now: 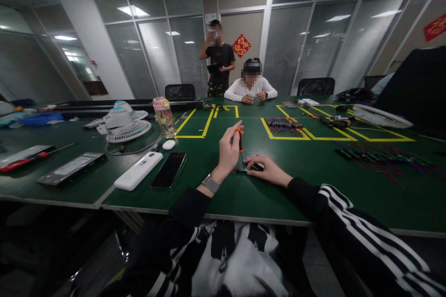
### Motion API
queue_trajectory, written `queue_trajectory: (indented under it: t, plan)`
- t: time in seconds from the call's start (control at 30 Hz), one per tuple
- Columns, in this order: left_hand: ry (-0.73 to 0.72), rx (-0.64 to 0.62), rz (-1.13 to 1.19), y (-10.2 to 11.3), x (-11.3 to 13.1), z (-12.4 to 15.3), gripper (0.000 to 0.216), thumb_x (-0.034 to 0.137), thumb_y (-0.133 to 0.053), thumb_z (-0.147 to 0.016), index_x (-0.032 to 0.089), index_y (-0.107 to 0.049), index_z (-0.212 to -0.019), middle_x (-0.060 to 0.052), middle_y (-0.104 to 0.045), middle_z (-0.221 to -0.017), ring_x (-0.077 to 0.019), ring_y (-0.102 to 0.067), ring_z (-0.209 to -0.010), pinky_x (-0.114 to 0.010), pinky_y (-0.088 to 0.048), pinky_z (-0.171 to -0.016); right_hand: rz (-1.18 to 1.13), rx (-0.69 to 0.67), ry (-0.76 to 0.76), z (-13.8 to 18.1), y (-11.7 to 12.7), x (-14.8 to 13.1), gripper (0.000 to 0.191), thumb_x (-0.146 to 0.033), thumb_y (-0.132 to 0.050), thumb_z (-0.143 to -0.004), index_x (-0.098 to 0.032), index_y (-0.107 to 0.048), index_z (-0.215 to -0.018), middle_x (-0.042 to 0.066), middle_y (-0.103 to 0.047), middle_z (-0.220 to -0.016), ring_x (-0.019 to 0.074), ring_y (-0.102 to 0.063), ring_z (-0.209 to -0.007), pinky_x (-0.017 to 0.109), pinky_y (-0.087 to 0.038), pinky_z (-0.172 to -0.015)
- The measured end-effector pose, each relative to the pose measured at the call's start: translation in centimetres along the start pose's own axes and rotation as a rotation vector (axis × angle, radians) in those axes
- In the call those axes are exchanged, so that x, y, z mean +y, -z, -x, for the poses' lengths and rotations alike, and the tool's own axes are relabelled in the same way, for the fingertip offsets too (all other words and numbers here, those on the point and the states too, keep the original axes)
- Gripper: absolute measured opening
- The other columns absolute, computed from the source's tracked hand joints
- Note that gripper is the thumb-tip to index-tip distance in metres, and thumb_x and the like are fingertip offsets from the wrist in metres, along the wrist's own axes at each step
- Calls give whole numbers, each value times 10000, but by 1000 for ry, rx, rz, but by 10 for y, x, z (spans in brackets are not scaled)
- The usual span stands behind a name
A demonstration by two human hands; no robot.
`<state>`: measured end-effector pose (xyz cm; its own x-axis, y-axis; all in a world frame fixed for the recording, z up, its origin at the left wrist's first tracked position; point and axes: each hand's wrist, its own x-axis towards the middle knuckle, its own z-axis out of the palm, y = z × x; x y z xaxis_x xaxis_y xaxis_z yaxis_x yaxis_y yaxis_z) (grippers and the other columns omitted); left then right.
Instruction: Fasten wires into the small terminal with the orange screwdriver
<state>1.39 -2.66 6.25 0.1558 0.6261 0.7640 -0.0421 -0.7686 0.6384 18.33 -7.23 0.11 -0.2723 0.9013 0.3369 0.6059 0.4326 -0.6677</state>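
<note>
My left hand (228, 152) is closed round the orange and black handle of a screwdriver (240, 140), which stands nearly upright. Its thin shaft points down at a small green circuit board (240, 170) on the table, with thin coloured wires at its edge. From the right, my right hand (271, 171) grips the board's edge with its fingertips, low against the tabletop. Whether the screwdriver tip sits in a screw is too small to tell. Part of the board is hidden under the right fingers.
Left of my hands lie a phone (169, 170), a white power bank (138, 171) and a hard drive (71, 168). Further back are a bottle (164, 118) and a fan (127, 125). Wired boards (284, 125) fill a yellow-taped area; more (386, 157) lie right. Two people are opposite.
</note>
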Motion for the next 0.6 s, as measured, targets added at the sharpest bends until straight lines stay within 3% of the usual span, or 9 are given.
queue_trajectory:
  t: [0.2,0.4,0.5,0.6]
  plan:
    - [-24,58,-114,1,6,0,256,300,-576,-897,212,-657,-1123,-48,-606,-978,-139,-585,-860,-256,-475,-803,7,-2,6,0,0,0,173,-390,-688,-756,-224,-679,-802,84,-717,-1145,292,-626,-1145,612,-174,-1145]
    - [-13,-7,-27,0,2,0,338,250,-388,-979,225,-584,-1253,-66,-626,-1153,-163,-589,-1068,-305,-457,-942,8,4,15,0,0,1,177,-392,-692,-753,-224,-680,-807,83,-721,-1134,293,-633,-1134,611,-177,-1144]
    - [20,11,17,-2,-2,1,341,265,-414,-972,215,-560,-1276,-76,-642,-1153,-165,-616,-1018,-309,-481,-907,9,6,14,0,0,1,172,-387,-692,-751,-223,-681,-802,81,-720,-1139,295,-633,-1135,610,-180,-1144]
    - [-8,52,-47,-2,0,1,279,284,-516,-928,204,-631,-1170,-66,-641,-1048,-148,-611,-920,-270,-488,-833,10,4,11,0,0,1,167,-382,-690,-753,-222,-679,-802,84,-716,-1149,291,-632,-1136,605,-180,-1147]
